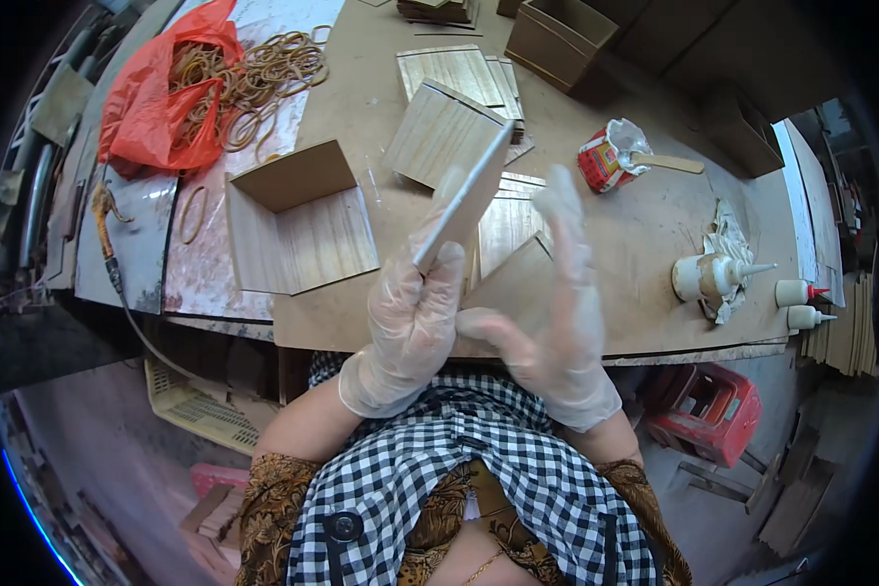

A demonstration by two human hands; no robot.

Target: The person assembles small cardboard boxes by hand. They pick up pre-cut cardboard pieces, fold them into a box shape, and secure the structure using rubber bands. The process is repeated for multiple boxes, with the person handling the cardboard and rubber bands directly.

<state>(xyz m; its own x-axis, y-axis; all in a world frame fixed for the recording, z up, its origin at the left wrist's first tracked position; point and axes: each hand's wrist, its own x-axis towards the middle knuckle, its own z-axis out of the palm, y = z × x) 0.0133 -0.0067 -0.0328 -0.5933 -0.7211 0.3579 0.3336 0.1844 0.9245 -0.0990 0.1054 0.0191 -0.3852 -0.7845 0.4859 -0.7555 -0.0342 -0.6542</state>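
panel point(464, 200) of thin pale wood, raised edge-on above the workbench point(645, 234) for a look along its rim, pinched low in the gloved left hand point(410, 327), gloved right hand point(557, 322) splayed loose at 3 o'clock, glue bottle point(713, 276) further out, open wooden box point(298, 220) at 9 o'clock.

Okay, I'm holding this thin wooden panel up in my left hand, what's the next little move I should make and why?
Probably close the right hand on the thin wooden panel. The left hand pinches only its lower end, so it stands tilted above the workbench, while the right hand is open beside it, apart from it. A second grip would steady it.
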